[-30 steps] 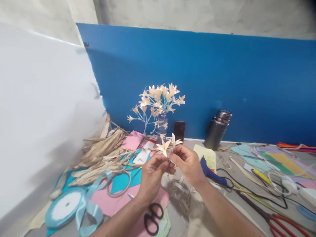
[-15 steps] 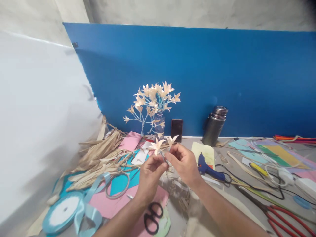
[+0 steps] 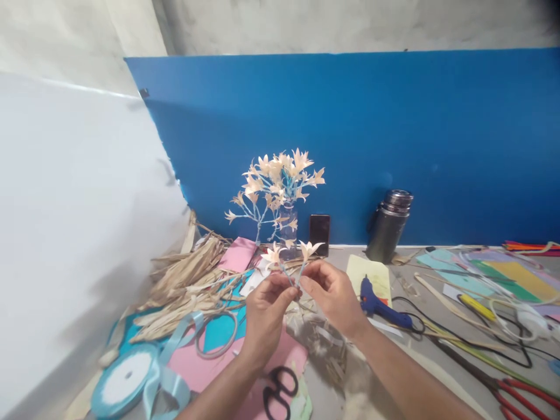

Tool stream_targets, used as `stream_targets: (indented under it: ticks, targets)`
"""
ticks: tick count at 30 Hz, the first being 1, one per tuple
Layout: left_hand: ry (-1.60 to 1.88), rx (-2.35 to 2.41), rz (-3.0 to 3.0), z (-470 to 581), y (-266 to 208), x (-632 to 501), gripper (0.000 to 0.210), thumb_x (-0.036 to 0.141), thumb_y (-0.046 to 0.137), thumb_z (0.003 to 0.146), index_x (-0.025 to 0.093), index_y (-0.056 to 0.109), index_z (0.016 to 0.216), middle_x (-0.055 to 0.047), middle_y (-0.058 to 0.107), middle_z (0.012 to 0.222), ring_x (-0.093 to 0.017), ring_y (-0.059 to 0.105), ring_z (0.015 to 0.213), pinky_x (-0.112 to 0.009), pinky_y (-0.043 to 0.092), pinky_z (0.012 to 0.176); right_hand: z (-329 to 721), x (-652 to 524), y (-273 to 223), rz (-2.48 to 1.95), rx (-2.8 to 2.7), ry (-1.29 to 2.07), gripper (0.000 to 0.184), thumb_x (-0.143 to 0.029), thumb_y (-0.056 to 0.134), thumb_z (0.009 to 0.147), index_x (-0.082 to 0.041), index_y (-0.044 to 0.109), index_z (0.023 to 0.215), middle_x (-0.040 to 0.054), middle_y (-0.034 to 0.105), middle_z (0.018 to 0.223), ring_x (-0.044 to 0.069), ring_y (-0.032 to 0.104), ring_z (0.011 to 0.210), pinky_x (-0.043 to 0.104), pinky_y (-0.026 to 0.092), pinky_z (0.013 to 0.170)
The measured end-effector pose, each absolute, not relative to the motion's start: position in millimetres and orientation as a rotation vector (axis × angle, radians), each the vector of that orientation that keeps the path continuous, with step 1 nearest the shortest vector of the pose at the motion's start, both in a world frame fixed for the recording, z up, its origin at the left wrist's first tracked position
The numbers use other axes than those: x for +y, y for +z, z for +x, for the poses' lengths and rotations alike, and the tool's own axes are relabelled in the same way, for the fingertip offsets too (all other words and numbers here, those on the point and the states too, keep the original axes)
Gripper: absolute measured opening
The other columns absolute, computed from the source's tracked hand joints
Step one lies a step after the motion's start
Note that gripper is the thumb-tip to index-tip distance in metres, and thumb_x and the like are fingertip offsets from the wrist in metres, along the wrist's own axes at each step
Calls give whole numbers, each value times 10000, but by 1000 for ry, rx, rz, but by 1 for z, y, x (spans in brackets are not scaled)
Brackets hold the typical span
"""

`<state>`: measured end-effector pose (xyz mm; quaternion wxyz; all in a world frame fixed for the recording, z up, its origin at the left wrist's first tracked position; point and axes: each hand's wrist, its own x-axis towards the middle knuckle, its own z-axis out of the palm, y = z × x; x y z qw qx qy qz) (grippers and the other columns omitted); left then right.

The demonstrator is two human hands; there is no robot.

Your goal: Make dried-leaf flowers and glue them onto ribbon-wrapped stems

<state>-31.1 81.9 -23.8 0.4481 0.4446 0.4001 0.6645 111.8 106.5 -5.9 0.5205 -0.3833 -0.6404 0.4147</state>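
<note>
In the middle of the head view, two cream handmade flowers on thin blue-wrapped stems stand side by side. My left hand [image 3: 265, 318] pinches the stems low down, between thumb and fingers, under the left flower [image 3: 273, 255]. My right hand [image 3: 336, 297] is closed at the stem of the right flower [image 3: 310, 251], thumb and forefinger pressed near it. The stems lean apart in a V above my fingertips, and their lower ends are mostly hidden. Behind them, similar flowers [image 3: 284, 169] fill a clear bottle [image 3: 289, 227], with one branch leaning at its left.
Dried husks [image 3: 188, 274], a blue ribbon spool [image 3: 125, 382] and a tape ring [image 3: 217, 334] lie left. Black-handled scissors [image 3: 280, 392] are below my hands. To the right are a blue glue gun [image 3: 382, 308], a flask [image 3: 389, 227], red-handled shears [image 3: 520, 396] and cords.
The two flowers now stand farther apart, the left one shifted left and the right one tilted outward. Both hands stay close together. The whole scene has slid slightly right in view.
</note>
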Motion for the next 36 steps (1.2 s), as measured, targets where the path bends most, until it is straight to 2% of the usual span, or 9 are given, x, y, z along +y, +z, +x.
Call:
stream_targets:
  ticks: [6, 10, 17, 21, 25, 28, 32, 36]
  targets:
    - [1745, 1072, 1044, -38, -22, 85, 205, 241, 834, 665, 160, 679, 772, -6, 671, 743, -152, 612, 752, -259, 491, 739, 107, 109, -15, -910, -1638, 1042, 151, -298, 666, 830, -172, 697, 909, 36, 703, 856, 145, 566, 689, 258, 438, 619]
    - [1739, 1061, 1009, -38, -22, 84, 218, 237, 848, 638, 161, 677, 749, 6, 654, 723, -144, 596, 737, -257, 488, 735, 106, 109, -17, -937, -1664, 1079, 149, -307, 690, 810, -163, 707, 843, 12, 661, 725, 127, 514, 615, 240, 392, 553]
    - [1687, 987, 926, -38, -25, 86, 247, 243, 867, 621, 160, 668, 743, 7, 659, 754, -130, 595, 731, -240, 487, 710, 106, 110, -14, -925, -1593, 1220, 253, -388, 757, 757, -161, 679, 675, -36, 557, 552, 101, 450, 517, 233, 353, 506]
    - [1702, 994, 950, -36, -24, 86, 244, 244, 860, 634, 165, 660, 749, 14, 657, 720, -127, 600, 694, -244, 492, 697, 108, 112, -12, -881, -1584, 1269, 225, -387, 725, 782, -166, 685, 783, -28, 608, 614, 94, 492, 491, 227, 386, 491]
    - [1681, 1017, 1026, -35, -19, 83, 208, 251, 834, 666, 165, 659, 738, 11, 662, 684, -138, 610, 676, -255, 497, 694, 109, 114, -12, -849, -1499, 1371, 289, -423, 720, 786, -181, 625, 912, -39, 625, 652, 96, 538, 457, 226, 430, 472]
    - [1698, 1072, 1051, -35, -22, 84, 208, 246, 838, 661, 165, 665, 744, 19, 649, 685, -127, 592, 677, -238, 481, 681, 110, 114, -14, -869, -1519, 1259, 265, -411, 716, 804, -179, 626, 894, -28, 632, 695, 98, 549, 495, 231, 450, 498]
    - [1730, 1118, 1108, -36, -28, 85, 217, 255, 836, 677, 174, 673, 795, 4, 673, 764, -139, 612, 753, -239, 479, 724, 112, 115, -13, -923, -1559, 992, 211, -362, 745, 787, -173, 708, 872, 26, 693, 853, 115, 560, 619, 239, 448, 563]
    - [1725, 1109, 1115, -34, -25, 82, 264, 273, 850, 661, 177, 662, 820, 3, 673, 753, -137, 619, 729, -237, 478, 699, 113, 114, -10, -872, -1615, 1047, 187, -353, 751, 769, -170, 739, 804, 33, 707, 840, 126, 568, 639, 245, 428, 571]
